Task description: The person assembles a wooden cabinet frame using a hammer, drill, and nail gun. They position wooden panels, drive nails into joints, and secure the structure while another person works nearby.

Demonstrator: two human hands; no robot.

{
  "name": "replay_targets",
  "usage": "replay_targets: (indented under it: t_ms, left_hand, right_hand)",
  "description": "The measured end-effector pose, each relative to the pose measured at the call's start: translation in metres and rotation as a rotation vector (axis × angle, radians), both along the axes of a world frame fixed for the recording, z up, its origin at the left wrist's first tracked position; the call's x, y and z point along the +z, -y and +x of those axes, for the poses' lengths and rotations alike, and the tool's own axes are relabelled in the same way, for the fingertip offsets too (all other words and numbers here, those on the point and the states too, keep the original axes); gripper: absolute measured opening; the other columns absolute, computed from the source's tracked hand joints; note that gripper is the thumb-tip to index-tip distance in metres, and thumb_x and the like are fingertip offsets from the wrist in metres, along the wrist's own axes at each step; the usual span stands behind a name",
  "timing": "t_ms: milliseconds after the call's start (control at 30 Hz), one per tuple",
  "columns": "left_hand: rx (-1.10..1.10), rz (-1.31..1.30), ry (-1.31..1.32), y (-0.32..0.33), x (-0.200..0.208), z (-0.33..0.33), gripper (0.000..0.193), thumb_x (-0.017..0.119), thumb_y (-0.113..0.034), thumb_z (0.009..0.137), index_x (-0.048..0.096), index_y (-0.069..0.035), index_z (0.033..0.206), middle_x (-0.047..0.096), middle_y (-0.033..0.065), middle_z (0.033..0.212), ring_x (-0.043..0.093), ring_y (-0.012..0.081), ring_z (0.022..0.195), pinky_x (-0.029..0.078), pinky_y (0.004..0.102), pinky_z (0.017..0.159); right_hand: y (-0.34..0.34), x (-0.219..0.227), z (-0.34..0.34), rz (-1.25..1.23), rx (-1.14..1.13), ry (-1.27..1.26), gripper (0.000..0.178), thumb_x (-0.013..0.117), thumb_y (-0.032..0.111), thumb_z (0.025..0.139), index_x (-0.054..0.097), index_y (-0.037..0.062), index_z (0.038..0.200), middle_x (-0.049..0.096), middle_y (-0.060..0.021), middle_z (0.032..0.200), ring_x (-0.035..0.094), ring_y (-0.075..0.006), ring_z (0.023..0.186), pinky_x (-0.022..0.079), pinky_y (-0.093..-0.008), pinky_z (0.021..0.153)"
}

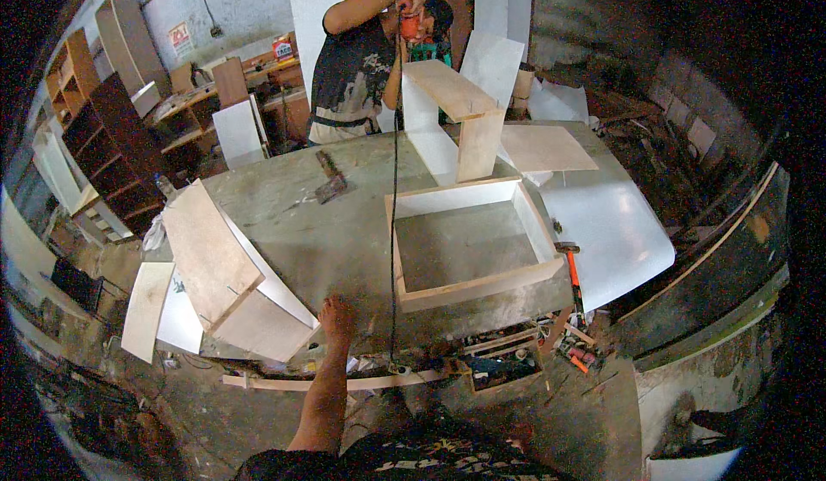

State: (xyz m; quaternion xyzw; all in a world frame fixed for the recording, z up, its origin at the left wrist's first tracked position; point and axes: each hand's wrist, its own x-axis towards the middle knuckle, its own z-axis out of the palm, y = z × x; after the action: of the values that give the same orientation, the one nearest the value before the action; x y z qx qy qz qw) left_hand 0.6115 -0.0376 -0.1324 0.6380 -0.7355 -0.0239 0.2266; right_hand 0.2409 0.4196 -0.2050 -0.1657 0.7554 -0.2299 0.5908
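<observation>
My left hand (pixel 335 316) rests on the grey worktable (pixel 344 244), holding nothing I can make out, its fingers stretched forward onto the surface. Right beside it is the corner of a wooden panel assembly (pixel 211 244), pale boards with white faces and nails sticking up from one. To the right of the hand lies a rectangular wooden frame (pixel 482 285) with white inner faces, open in the middle. A black cord (pixel 396 223) crosses the table between hand and frame. My right hand is out of view.
Across the table a person (pixel 353 77) holds up an orange power tool (pixel 411 21) by an upright board assembly (pixel 480 141). A hammer (pixel 571 266) with an orange handle lies at the right, near a white sheet (pixel 611 231). A brown block-shaped tool (pixel 329 178) sits farther back.
</observation>
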Motion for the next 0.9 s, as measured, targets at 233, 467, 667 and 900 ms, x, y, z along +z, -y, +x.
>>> replay_targets:
  t_ms: [233,467,667,900]
  left_hand:
    - [-0.043,-0.084,-0.084,-0.005,-0.002,0.001,0.031,0.058,-0.021,0.090,0.055,-0.005,0.117,0.059,0.0201,0.114,0.058,0.0391,0.104,0.044,0.0531,0.088]
    - [-0.055,-0.035,-0.064,-0.011,0.011,-0.003,0.029,0.059,-0.018,0.091,0.055,-0.007,0.117,0.058,0.0192,0.111,0.058,0.0383,0.101,0.043,0.0526,0.086]
    - [-0.035,-0.073,-0.071,-0.010,0.007,-0.004,0.028,0.059,-0.019,0.090,0.056,-0.006,0.115,0.059,0.0185,0.108,0.058,0.0387,0.101,0.044,0.0529,0.086]
    - [-0.115,-0.062,0.047,0.005,-0.013,-0.001,0.030,0.061,-0.020,0.086,0.059,-0.007,0.113,0.061,0.0204,0.109,0.059,0.0411,0.100,0.045,0.0540,0.085]
  right_hand:
    - [0.002,0.006,-0.002,0.018,0.015,0.007,0.033,0.066,0.027,0.094,0.063,0.0053,0.118,0.064,-0.0043,0.109,0.062,-0.0153,0.094,0.053,-0.0351,0.082]
    - [0.007,0.011,-0.001,0.044,0.060,0.003,0.030,0.067,0.025,0.094,0.064,0.0053,0.116,0.065,-0.0034,0.105,0.062,-0.0141,0.093,0.053,-0.0341,0.083]
    - [0.024,0.025,0.000,0.033,0.129,0.010,0.028,0.068,0.024,0.093,0.065,0.0054,0.114,0.066,-0.0027,0.102,0.062,-0.0130,0.093,0.052,-0.0333,0.084]
    - [0.077,0.105,0.035,-0.086,0.487,0.125,0.026,0.069,0.022,0.092,0.066,0.0054,0.112,0.067,-0.0019,0.099,0.061,-0.0118,0.091,0.052,-0.0324,0.084]
